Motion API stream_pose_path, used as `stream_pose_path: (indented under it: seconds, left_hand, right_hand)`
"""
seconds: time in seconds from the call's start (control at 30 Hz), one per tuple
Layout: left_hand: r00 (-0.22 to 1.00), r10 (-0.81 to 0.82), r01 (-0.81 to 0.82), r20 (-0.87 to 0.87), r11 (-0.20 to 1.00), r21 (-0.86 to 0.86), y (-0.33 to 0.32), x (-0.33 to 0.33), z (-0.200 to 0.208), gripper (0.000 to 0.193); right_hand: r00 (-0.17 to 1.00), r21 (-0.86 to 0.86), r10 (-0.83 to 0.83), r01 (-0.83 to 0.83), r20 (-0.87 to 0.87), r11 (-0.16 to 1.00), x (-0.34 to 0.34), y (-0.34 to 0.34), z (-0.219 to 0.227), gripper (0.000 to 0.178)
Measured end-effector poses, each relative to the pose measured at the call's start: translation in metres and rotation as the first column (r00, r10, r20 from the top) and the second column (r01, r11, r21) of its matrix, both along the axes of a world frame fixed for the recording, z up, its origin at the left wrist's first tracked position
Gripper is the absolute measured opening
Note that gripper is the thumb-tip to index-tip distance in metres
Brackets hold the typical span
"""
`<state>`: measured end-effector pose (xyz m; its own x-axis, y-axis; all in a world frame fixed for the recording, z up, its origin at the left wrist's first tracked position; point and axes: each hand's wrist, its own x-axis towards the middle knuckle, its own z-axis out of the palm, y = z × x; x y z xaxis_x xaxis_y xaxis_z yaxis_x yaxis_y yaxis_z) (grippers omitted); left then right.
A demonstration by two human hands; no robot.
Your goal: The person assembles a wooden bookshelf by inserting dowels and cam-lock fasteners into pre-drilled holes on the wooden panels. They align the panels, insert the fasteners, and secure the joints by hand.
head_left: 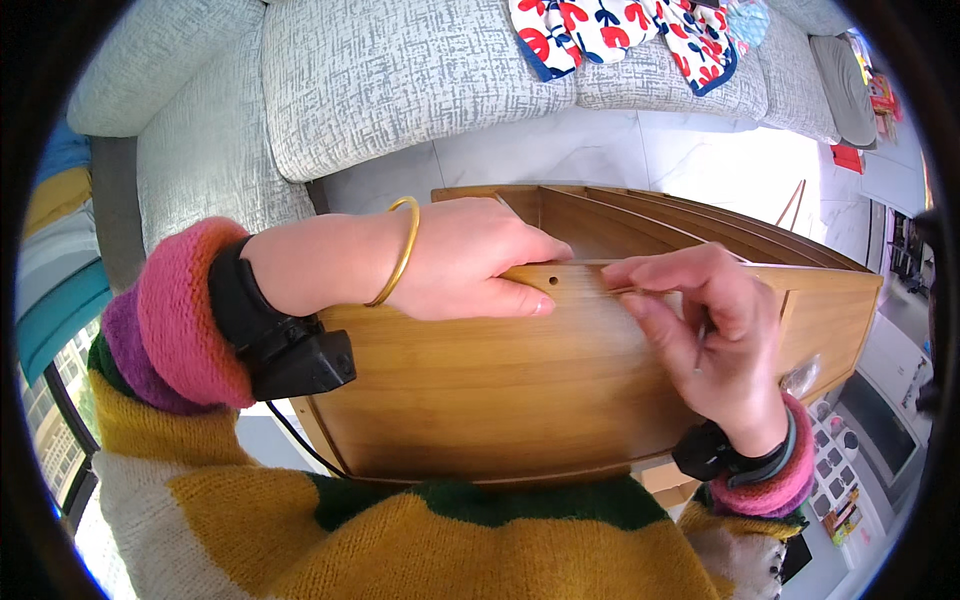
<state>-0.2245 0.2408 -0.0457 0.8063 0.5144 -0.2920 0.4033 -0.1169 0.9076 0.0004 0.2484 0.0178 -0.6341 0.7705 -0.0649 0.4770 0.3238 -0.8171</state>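
The wooden panel is gripped at its top edge by the left hand; just right of its thumb, a hole is left unfilled. Joining looks partly done. Whether anything is pinched by the right hand's curled fingers cannot be told.

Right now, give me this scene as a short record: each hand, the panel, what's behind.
Left hand: gripping panel's edge, thumb on near face
Right hand: thumb and fingertips close together near that edge; contents unclear
Panel: wooden, small hole by left thumb
Bangle: gold, left wrist
Behind: grey sofa, patterned cloth on it
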Motion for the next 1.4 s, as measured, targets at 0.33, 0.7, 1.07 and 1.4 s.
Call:
stream_pose_path:
  seconds: [0.33,0.7,1.07,1.4]
  left_hand:
    - [0.998,0.041,-0.042,0.039,0.999,0.006,-0.006,-0.001,-0.004,0.045]
    - [0.998,0.058,-0.058,0.032,0.998,0.017,-0.007,0.0,-0.001,0.047]
    - [0.997,0.067,-0.068,0.035,0.998,0.016,-0.007,0.001,-0.003,0.047]
    - [0.996,0.077,-0.075,0.055,0.996,-0.039,-0.008,0.001,-0.002,0.042]
  right_hand:
    - [0.996,0.129,0.021,-0.009,-0.092,0.992,-0.019,-0.014,-0.032,0.015]
    - [0.98,0.526,0.197,-0.163,-0.009,0.835,-0.012,-0.016,-0.031,0.019]
    - [0.97,0.587,0.238,-0.224,0.054,0.778,-0.011,-0.014,-0.034,0.024]
    - [0.936,0.541,0.27,-0.351,0.226,0.765,-0.022,-0.017,-0.022,0.023]
